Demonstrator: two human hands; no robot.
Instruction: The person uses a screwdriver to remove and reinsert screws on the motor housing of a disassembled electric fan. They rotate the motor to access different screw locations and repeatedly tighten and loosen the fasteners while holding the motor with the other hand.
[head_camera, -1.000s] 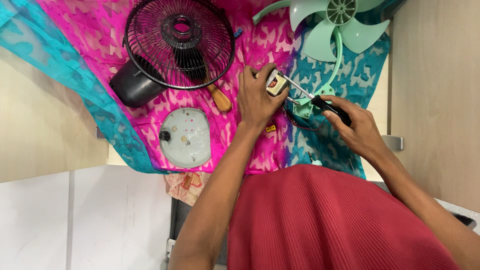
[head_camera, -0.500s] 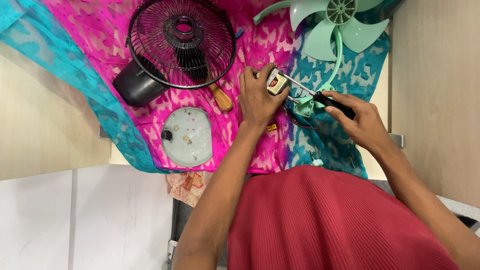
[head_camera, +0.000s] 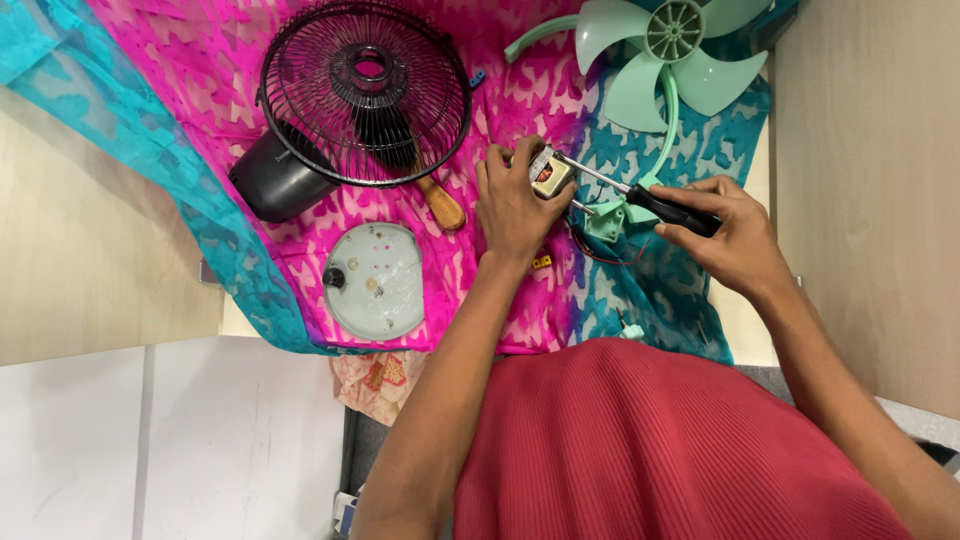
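Pink and turquoise patterned cloth (head_camera: 480, 300) covers the table under your hands. Your left hand (head_camera: 512, 205) is closed around a small fan motor (head_camera: 550, 172), with the fingers wrapped over it from the left side, so only the right end of the motor shows, with copper-coloured winding inside a pale casing. The motor is near the middle of the cloth, just where the pink part meets the turquoise part. Your right hand (head_camera: 735, 235) is closed on the black handle of a screwdriver (head_camera: 640, 198). The metal shaft of the screwdriver goes up and to the left, and its tip is at the motor, touching it or almost touching it; I cannot tell which. Just below the shaft is a small mint-green plastic part (head_camera: 608, 220), with thin red and dark wires (head_camera: 600, 255) beside it.

To the left of your left hand is a black wire fan guard (head_camera: 365, 95), which leans over a dark round housing (head_camera: 275, 185). A brush with a wooden handle (head_camera: 440, 200) lies under the guard. Below it is a round pale cover plate (head_camera: 375, 280), flat on the cloth. The mint-green fan blade (head_camera: 670, 60) is at the top right, well apart from the motor.
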